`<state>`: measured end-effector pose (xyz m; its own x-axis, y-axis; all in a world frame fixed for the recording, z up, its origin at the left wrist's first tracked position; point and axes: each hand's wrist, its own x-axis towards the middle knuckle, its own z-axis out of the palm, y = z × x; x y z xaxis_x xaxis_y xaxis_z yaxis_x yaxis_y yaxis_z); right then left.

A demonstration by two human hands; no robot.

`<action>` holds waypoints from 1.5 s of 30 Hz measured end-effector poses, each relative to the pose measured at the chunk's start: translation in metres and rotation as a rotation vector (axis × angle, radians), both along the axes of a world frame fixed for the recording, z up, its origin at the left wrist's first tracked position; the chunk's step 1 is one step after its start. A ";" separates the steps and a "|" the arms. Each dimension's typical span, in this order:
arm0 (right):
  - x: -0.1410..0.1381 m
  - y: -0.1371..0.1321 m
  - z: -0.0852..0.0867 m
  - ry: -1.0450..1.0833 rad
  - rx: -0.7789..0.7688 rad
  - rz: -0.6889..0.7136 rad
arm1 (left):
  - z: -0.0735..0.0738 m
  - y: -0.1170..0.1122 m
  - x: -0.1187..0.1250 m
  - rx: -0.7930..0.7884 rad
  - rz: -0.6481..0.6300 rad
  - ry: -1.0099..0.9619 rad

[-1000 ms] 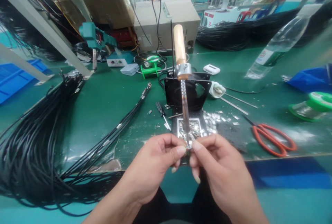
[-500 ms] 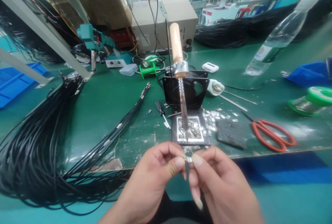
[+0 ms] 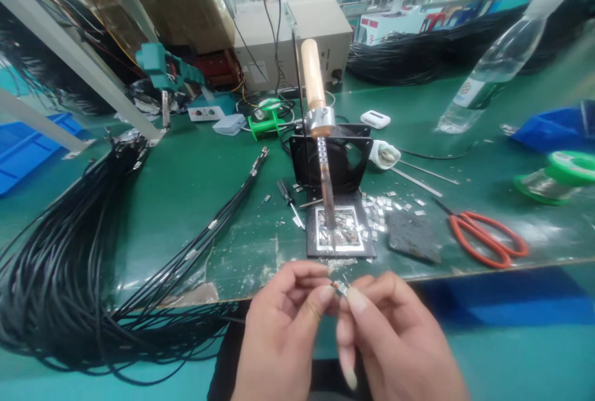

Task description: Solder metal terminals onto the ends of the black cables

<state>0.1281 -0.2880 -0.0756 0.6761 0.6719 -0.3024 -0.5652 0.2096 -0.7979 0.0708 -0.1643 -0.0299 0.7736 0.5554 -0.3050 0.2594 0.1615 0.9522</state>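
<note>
In the head view, which is the only one given, a small metal part [image 3: 343, 289] is held between the two hands, in front of the near edge of the green table [image 3: 186, 165]. Its left end is pinched by the thumb and forefinger of the left hand [image 3: 289, 314]; its right end is pinched by the same fingers of the right hand [image 3: 395, 323]. Both grips are narrow, and almost no gap is left between fingertips and part. As both hands touch it, neither can be called the nearer one.

The long axis of the part seems to run from left to right, across the body, with a slight slope down toward the right; the part is too small and blurred for this to be told surely. A thin pale strand [image 3: 345, 279] is seen beside the right fingertips, but where it is fixed cannot be told.

The most important relation is judged to be with the soldering iron [image 3: 326, 178]. It is pointed downward and toward the person, and its tip is placed beyond the part, slightly to the left, near but not touching. Under the iron, a white-rimmed tray [image 3: 318, 230] is filled with small metal pieces.
</note>
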 end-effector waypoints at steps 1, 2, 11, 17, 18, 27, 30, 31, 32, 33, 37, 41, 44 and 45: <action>0.001 0.001 -0.001 0.003 0.005 0.004 | 0.001 -0.002 0.001 0.006 0.019 0.005; 0.001 0.002 -0.001 0.005 0.007 0.003 | 0.001 -0.003 0.002 0.007 0.032 0.013; 0.005 0.006 0.003 -0.047 0.014 -0.049 | 0.003 -0.007 0.011 -0.011 0.055 0.034; 0.009 0.017 0.013 -0.046 0.050 -0.077 | 0.005 -0.005 0.012 0.015 0.083 0.021; 0.010 0.020 0.015 -0.047 0.064 -0.094 | 0.006 -0.004 0.012 0.007 0.085 0.018; 0.017 0.027 0.021 -0.114 0.095 -0.189 | 0.005 0.001 0.015 -0.031 0.079 -0.001; 0.017 0.028 0.022 -0.148 0.093 -0.212 | 0.004 0.002 0.016 -0.047 0.091 -0.016; 0.017 0.029 0.022 -0.163 0.094 -0.216 | 0.004 0.002 0.016 -0.048 0.096 -0.019; 0.017 0.030 0.022 -0.178 0.095 -0.222 | 0.004 0.003 0.016 -0.049 0.099 -0.022; 0.017 0.031 0.023 -0.190 0.096 -0.228 | 0.005 0.003 0.016 -0.050 0.101 -0.029; 0.019 0.033 0.023 -0.224 0.091 -0.230 | 0.005 0.005 0.018 -0.065 0.108 -0.060; 0.020 0.032 0.023 -0.241 0.085 -0.243 | 0.006 0.006 0.020 -0.067 0.115 -0.071; 0.020 0.031 0.025 -0.244 0.088 -0.242 | 0.007 0.005 0.021 -0.070 0.118 -0.078; 0.020 0.031 0.025 -0.240 0.085 -0.242 | 0.007 0.004 0.022 -0.072 0.116 -0.081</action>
<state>0.1481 -0.2575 -0.0504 0.8638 0.4995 -0.0657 -0.2897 0.3857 -0.8760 0.0924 -0.1599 -0.0230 0.7291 0.6215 -0.2866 0.1578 0.2548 0.9540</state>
